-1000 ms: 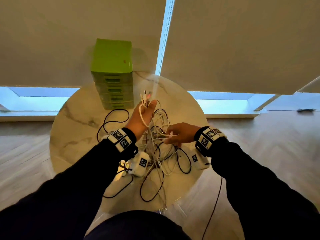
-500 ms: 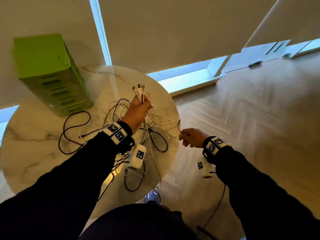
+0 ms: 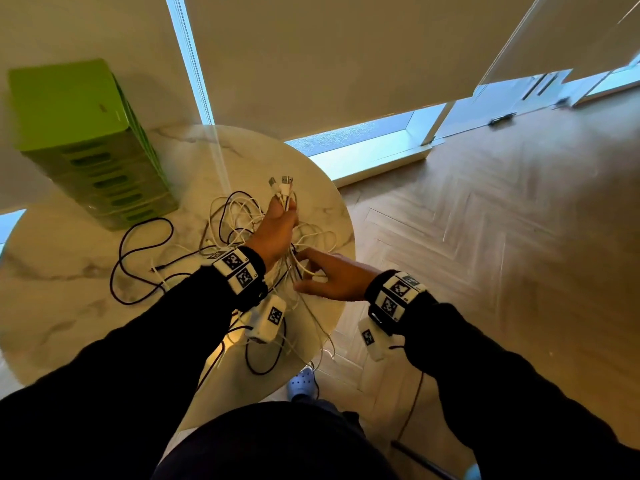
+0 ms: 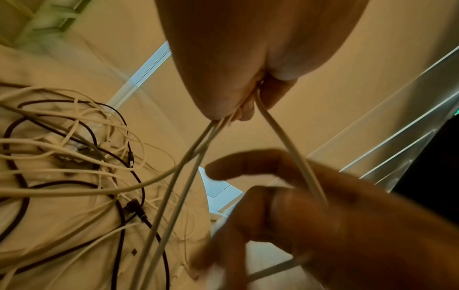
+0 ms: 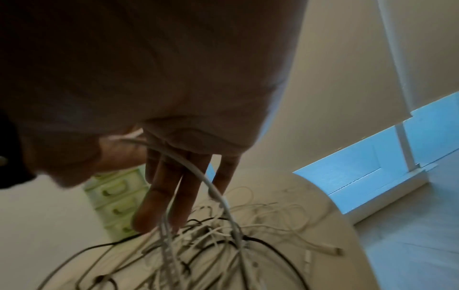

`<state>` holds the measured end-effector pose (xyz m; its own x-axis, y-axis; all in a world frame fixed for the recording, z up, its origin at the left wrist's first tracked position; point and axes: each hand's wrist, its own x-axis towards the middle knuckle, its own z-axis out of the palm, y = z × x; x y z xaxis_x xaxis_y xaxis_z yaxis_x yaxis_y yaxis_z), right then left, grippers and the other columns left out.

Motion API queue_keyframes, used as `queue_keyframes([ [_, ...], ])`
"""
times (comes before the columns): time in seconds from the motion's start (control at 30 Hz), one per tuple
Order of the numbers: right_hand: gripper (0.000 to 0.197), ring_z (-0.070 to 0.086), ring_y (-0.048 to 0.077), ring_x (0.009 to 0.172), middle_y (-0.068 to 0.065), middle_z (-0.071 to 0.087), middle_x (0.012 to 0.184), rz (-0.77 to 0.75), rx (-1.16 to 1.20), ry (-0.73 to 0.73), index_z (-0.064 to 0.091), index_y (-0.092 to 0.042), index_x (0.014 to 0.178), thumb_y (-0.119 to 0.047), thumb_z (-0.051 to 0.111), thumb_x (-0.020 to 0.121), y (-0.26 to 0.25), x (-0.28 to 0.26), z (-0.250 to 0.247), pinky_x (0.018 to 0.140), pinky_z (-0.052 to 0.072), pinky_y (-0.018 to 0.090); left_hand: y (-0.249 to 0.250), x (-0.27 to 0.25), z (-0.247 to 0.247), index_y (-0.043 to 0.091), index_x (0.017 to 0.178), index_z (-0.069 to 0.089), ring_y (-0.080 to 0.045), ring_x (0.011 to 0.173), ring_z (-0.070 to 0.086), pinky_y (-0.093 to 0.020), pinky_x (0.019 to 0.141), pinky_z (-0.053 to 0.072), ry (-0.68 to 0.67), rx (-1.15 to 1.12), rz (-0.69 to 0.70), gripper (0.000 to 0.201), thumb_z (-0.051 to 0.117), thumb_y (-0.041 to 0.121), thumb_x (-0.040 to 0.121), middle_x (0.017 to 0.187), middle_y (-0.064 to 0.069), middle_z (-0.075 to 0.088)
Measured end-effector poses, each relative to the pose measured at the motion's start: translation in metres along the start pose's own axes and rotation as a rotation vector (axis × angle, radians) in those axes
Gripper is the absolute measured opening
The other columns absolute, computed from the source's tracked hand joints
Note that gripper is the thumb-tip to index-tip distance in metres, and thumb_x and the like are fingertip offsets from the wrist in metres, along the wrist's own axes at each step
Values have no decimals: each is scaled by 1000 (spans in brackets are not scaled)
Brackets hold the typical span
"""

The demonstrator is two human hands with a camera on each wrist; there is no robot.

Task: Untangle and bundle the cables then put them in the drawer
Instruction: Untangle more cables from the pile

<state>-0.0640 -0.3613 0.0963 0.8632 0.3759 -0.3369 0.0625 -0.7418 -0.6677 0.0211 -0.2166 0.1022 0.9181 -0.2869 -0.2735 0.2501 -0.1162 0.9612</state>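
Left hand grips white cables, plugs up, near table's right edge; right hand loose-fingered among hanging strands.

Head view looks steeply down from above onto the round marble-top table, wide. Left wrist view sits close under the left hand, facing along the fingers. Right wrist view likewise under the right hand. All 3 share the tangled white and black cables and the green plastic drawer unit.
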Motion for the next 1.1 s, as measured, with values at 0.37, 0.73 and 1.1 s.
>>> queue_keyframes([
  [0.37, 33, 62, 33, 105, 14, 58, 127, 666, -602, -180, 54, -14, 123, -30, 33, 103, 53, 4, -36, 91, 51, 41, 13, 3, -35, 22, 84, 48, -8, 56, 33, -19, 52, 32, 76, -378, 76, 32, 38, 41, 108, 70, 6, 37],
  [0.73, 24, 55, 15, 70, -4, 60, 80, -90, 6, 170, 41, -15, 117, -33, 48, 103, -28, 53, -21, 66, 46, 35, 17, 0, -41, 19, 92, 59, -8, 69, 51, -22, 62, 42, 48, -170, 50, 36, 38, 45, 107, 79, 5, 58],
  [1.1, 47, 50, 30, 130, 16, 46, 149, 609, -465, -343, 44, -7, 144, -22, 52, 100, 17, 36, -53, 103, 42, 33, 22, 5, -44, 16, 78, 52, -10, 59, 35, -25, 56, 28, 41, -393, 44, 43, 36, 42, 108, 63, 4, 46],
])
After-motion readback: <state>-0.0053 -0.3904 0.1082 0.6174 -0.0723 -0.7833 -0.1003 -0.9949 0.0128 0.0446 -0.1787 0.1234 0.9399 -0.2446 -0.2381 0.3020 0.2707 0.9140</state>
